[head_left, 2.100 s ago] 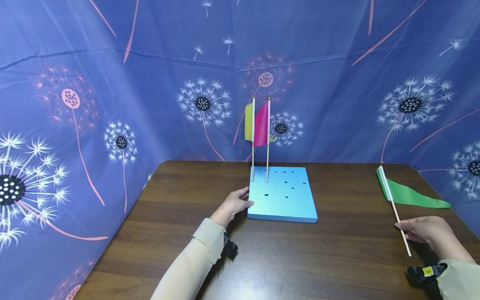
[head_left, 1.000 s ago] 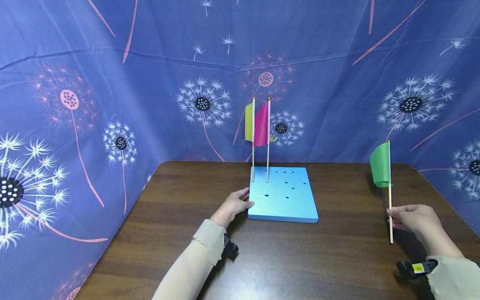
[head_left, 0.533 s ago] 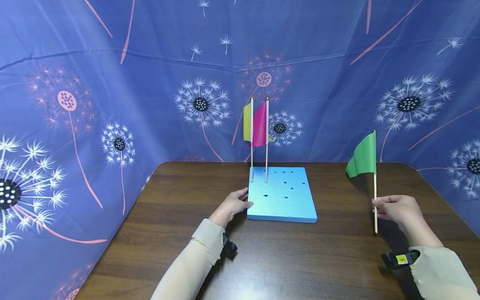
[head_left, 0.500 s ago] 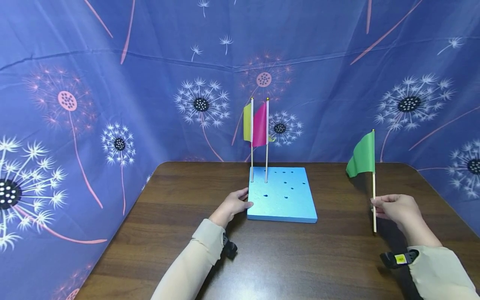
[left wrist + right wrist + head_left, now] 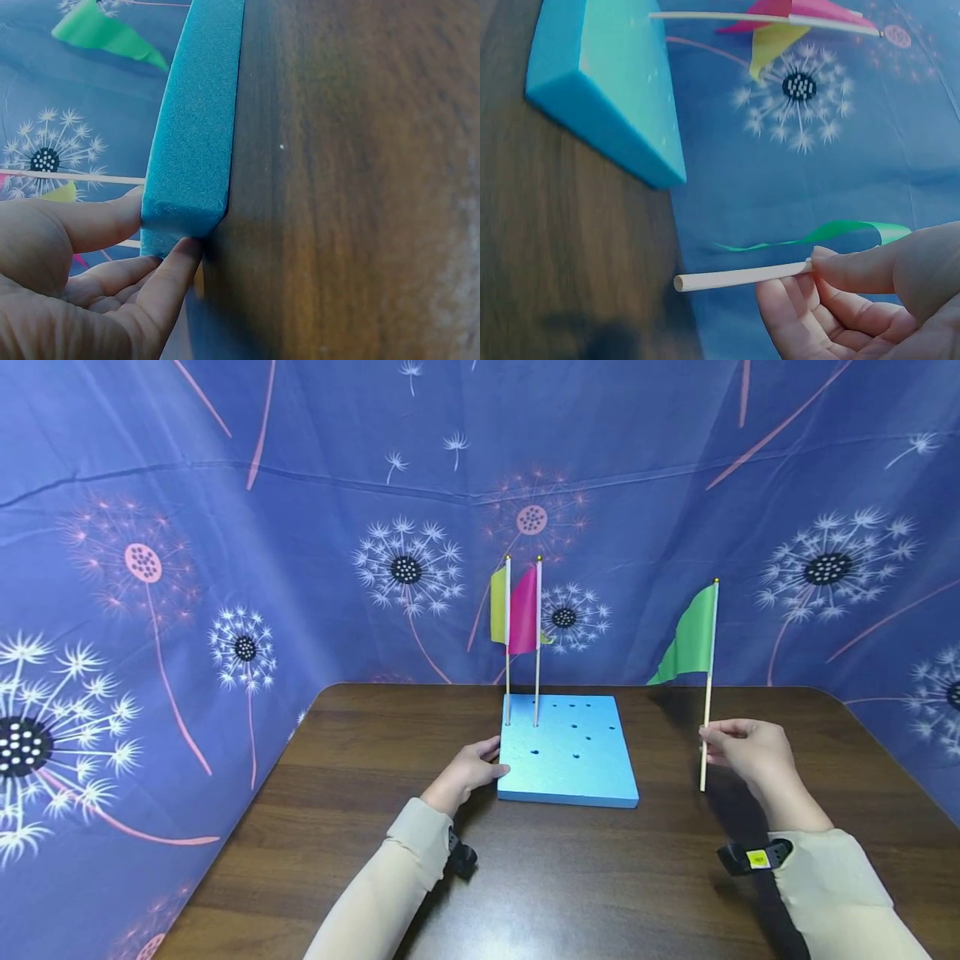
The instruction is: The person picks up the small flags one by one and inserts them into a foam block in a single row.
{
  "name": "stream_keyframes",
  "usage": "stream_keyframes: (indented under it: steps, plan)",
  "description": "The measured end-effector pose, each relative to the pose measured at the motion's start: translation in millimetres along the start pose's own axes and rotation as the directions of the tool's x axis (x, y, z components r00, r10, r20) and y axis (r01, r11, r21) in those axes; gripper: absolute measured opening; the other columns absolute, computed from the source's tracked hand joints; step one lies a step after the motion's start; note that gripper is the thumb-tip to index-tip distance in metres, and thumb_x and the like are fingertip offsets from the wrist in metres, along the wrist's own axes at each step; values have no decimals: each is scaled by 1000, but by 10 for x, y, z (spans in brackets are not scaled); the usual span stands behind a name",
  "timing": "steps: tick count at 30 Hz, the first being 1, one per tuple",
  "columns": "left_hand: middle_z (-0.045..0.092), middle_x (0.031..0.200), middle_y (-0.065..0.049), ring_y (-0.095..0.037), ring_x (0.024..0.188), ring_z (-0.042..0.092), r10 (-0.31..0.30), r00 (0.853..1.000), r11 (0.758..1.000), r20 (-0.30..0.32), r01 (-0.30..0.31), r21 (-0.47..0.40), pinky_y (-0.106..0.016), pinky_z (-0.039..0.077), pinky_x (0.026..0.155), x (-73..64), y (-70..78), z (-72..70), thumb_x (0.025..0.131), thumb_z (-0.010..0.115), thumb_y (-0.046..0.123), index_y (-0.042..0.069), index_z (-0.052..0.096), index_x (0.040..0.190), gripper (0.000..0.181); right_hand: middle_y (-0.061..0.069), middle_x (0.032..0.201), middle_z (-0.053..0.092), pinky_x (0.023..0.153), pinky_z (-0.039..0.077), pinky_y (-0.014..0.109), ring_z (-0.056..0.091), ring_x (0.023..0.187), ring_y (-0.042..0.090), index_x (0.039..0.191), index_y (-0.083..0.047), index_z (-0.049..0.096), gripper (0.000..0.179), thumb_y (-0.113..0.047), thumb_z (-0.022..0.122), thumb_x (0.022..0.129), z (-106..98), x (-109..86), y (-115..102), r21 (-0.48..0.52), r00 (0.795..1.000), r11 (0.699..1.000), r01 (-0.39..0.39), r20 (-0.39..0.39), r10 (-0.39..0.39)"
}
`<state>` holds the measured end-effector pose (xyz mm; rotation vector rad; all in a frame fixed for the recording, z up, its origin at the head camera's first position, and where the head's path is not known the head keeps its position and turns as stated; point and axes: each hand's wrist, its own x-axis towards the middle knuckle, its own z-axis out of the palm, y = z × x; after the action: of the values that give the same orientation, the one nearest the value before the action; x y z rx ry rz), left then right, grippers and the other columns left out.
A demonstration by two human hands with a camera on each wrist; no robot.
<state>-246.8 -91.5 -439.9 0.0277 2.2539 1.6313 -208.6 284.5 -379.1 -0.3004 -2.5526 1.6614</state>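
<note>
A blue foam board [image 5: 570, 777] with several small holes lies on the table. In it stand a yellow flag [image 5: 498, 606] and a pink flag [image 5: 522, 610], upright on thin sticks near its left side. My left hand [image 5: 467, 772] holds the board's left edge, thumb at the top face; in the left wrist view the fingers [image 5: 176, 277] press against its side. My right hand [image 5: 753, 756] pinches the stick of a green flag [image 5: 692, 635] between thumb and fingers, right of the board. The stick is nearly upright, and its bare lower end [image 5: 705, 281] shows in the right wrist view.
The brown wooden table [image 5: 360, 760] reaches back to a blue cloth [image 5: 637, 485] printed with dandelions. Black wrist cameras are strapped at both cuffs, the right one [image 5: 750, 858] close over the table.
My right hand has moved left and away from me, toward the board, carrying the green flag. The flag has swung from tilted to nearly upright. My left hand stays at the board.
</note>
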Motion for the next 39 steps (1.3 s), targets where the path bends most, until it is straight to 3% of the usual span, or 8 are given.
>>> stream_keyframes:
  steps: [12, 19, 28, 39]
  plan:
    - [45, 148, -17, -30, 140, 38, 2, 1000, 1000, -5, -2, 3, -43, 40, 110, -7, 9, 13, 91, 65, 5, 6, 38, 148, 63, -12, 69, 62, 63, 59, 23, 62, 60, 0, 115, 18, 57, 33, -8, 59, 95, 217, 69, -213, -16, 999, 999, 34, -21, -34]
    - [46, 147, -16, -29, 140, 39, -4, 1000, 1000, -14, 4, 3, -43, 40, 110, -5, 8, 20, 91, 66, 5, 7, 39, 148, 63, -14, 70, 60, 63, 58, 19, 61, 63, -2, 117, 14, 59, 31, -9, 59, 96, 369, 99, -310, -21, 994, 997, 78, -80, -79]
    - [44, 149, -16, -29, 140, 38, -13, 1000, 1000, -5, 13, -18, -43, 40, 110, 5, 1, 16, 91, 65, 4, 6, 38, 148, 63, 5, 88, 62, 66, 58, 18, 59, 68, 0, 118, 9, 62, 29, -10, 58, 97, 579, 124, -439, -28, 988, 995, 91, -122, -93]
    - [44, 149, -16, -30, 140, 39, -18, 1000, 999, -2, 18, -34, -43, 42, 109, 10, -14, 0, 92, 65, 4, 7, 38, 148, 63, 4, 93, 63, 71, 58, 19, 61, 71, 2, 117, 6, 63, 28, -12, 59, 96, 811, 237, -594, 53, 986, 993, 107, -132, -99]
